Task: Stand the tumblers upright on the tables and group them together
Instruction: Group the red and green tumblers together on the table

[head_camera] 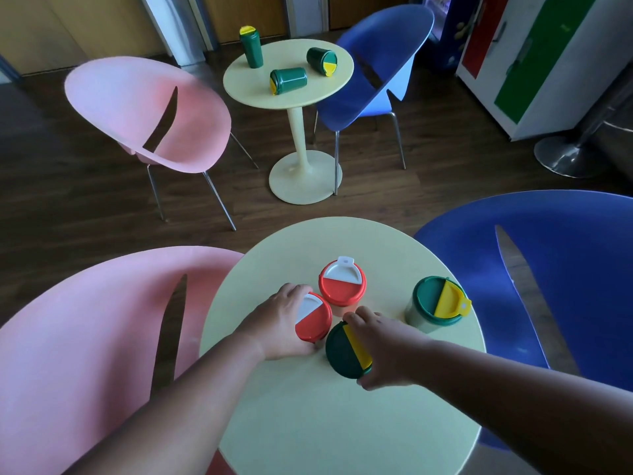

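Head view, near round pale-yellow desk: my left hand curls around a red plastic tumbler with red-and-white lid; my right hand grips a green plastic tumbler with green-and-yellow lid. Both stand upright, close together. Far round desk: one green tumbler upright, two lying down.

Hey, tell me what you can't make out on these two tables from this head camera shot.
- Body of the red tumbler: hidden by the left hand.
- Body of the green tumbler: behind its lid and the right hand.
- Near table: front edge cut off by the frame.
- Far table tumblers: markings too small.
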Demonstrator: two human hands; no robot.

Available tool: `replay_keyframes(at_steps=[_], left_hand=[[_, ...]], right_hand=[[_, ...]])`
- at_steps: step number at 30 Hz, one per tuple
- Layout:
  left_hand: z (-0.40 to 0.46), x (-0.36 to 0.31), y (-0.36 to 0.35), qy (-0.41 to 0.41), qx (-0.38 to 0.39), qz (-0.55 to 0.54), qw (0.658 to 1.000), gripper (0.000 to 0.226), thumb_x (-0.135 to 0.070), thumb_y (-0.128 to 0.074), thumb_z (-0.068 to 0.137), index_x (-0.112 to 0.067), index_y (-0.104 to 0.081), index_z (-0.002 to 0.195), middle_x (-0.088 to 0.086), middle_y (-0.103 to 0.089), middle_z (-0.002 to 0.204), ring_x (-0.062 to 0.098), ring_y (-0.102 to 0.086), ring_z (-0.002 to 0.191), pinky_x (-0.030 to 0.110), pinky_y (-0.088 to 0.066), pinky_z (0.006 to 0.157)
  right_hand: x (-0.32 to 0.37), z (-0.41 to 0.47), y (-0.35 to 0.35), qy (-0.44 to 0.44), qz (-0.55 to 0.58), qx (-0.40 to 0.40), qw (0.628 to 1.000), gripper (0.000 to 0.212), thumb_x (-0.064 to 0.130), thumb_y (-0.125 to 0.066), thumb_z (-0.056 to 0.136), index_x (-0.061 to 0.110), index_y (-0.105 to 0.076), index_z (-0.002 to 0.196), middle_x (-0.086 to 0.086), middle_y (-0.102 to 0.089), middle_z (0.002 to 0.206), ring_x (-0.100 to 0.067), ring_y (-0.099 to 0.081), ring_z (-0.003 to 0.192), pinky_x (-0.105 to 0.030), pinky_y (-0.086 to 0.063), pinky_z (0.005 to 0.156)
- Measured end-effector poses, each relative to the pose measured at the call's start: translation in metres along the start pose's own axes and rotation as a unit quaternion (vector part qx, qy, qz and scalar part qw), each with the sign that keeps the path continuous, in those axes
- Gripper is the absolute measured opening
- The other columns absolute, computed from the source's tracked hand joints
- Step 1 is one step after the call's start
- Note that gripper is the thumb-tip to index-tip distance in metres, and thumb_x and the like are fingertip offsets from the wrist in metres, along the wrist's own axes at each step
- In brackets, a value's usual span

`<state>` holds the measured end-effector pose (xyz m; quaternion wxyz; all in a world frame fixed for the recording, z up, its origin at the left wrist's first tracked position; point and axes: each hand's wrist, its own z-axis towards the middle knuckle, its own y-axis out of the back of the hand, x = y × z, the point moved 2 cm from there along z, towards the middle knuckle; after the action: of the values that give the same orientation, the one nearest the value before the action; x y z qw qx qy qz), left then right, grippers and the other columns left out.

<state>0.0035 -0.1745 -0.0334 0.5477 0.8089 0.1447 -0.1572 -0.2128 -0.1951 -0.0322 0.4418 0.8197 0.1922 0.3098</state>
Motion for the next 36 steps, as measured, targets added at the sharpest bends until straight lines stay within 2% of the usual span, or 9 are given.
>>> replay_keyframes(at_steps=[19,28,33,36], left_hand=[[-0.004,-0.006,-0.008,0.011,-0.033,-0.015,0.999,0.087,-0.061,-0.08,0.062,-0.034,-0.037,0.133,-0.009,-0.044,0.13,0.015,-0.054,0.115,0.035,-0.051,0.089],[-0.005,-0.007,-0.013,0.011,-0.023,-0.001,1.0,0.092,-0.063,-0.078,0.063,-0.031,-0.033,0.137,-0.007,-0.043,0.134,0.016,-0.051,0.121,0.035,-0.05,0.093],[-0.005,-0.007,-0.012,0.017,-0.008,0.002,1.0,0.096,-0.063,-0.078,0.063,-0.032,-0.03,0.141,-0.007,-0.04,0.137,0.017,-0.048,0.126,0.035,-0.049,0.095],[-0.006,-0.007,-0.009,0.019,0.004,0.019,1.0,0.101,-0.067,-0.076,0.063,-0.036,-0.027,0.146,-0.011,-0.037,0.143,0.015,-0.044,0.132,0.036,-0.048,0.097]], right_hand=[[-0.007,-0.003,0.0,0.019,-0.008,0.013,1.0,0.095,0.047,-0.075,0.064,0.021,-0.027,0.141,-0.001,-0.043,0.123,-0.024,-0.054,0.107,-0.04,-0.056,0.077],[-0.009,-0.007,-0.002,0.021,0.0,0.008,1.0,0.098,0.049,-0.076,0.063,0.022,-0.026,0.143,0.0,-0.044,0.123,-0.024,-0.053,0.109,-0.041,-0.056,0.08],[-0.012,-0.006,-0.001,0.029,0.007,0.011,0.999,0.108,0.057,-0.078,0.063,0.023,-0.021,0.148,-0.001,-0.042,0.131,-0.023,-0.049,0.117,-0.039,-0.052,0.089],[-0.016,-0.01,0.006,0.017,0.038,0.005,0.999,0.109,0.07,-0.071,0.066,0.027,-0.018,0.151,0.003,-0.04,0.138,-0.019,-0.045,0.124,-0.039,-0.049,0.096]])
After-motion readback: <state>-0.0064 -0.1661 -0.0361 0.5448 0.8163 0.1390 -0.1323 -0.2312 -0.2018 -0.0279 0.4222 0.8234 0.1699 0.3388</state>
